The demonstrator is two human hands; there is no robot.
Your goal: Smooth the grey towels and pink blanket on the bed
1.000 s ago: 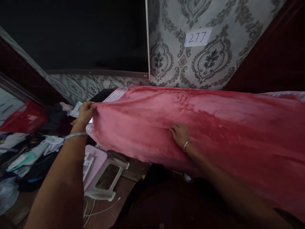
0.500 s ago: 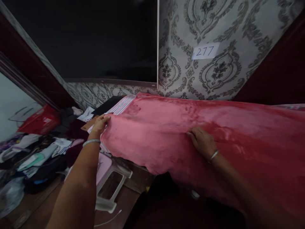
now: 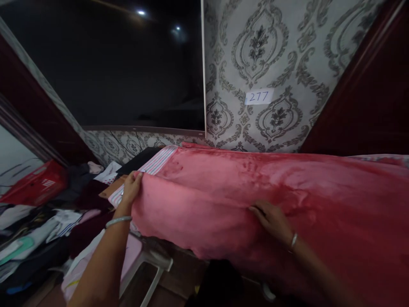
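Note:
A large pinkish-red plush blanket [image 3: 217, 170] lies spread over a long surface against the wall, its near side hanging down. At its left corner my left hand [image 3: 131, 186] is closed on the edge, thumb on top. My right hand [image 3: 271, 219] pinches the blanket further right, and a raised fold runs taut between the two hands. Under the blanket's left end a striped cloth [image 3: 161, 160] shows. The surface beneath is mostly hidden.
On the wall behind hang a big dark screen [image 3: 128, 68] and a paper label [image 3: 259, 97] reading 277. Piled clothes [image 3: 47, 230] and a red basket [image 3: 38, 183] are at left. Below my left arm stands a plastic stool [image 3: 159, 260].
The view has tilted up, so everything sits lower in the picture. My left hand has lifted the blanket's edge slightly, and the fold between my hands stands out more.

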